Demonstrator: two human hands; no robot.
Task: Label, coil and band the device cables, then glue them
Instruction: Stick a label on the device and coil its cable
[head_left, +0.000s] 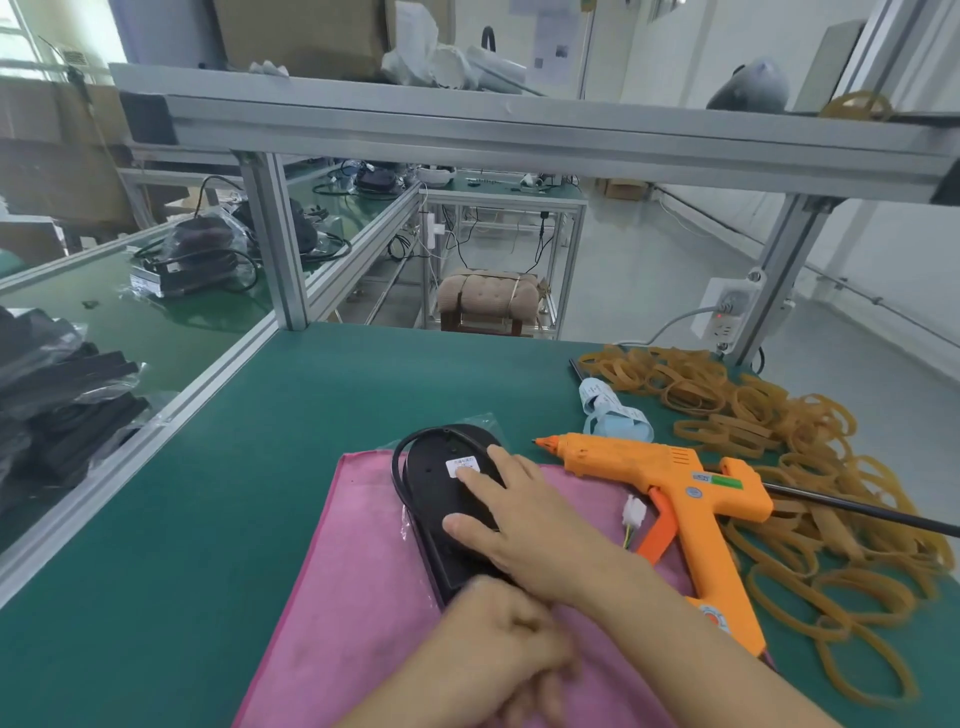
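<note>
Right hand (519, 519) flat on device (441, 499)

No text can be read with certainty. The white rectangular sticker (462, 466) on the flat black oval plastic device (448, 499) carries small dark print, too small to make out, and a fingertip covers its lower edge. The orange plastic hot-glue gun (670, 499) bears a green and white label (719, 480) on its body and a round emblem (692, 492) below it, both illegible; a round mark near the handle base (714, 616) is blurred. The pale blue paper strip of labels (610, 410) on the green counter (156, 597) shows rows of tiny print, unreadable. Sheets on the far wall (556, 36) are blurred.
</note>
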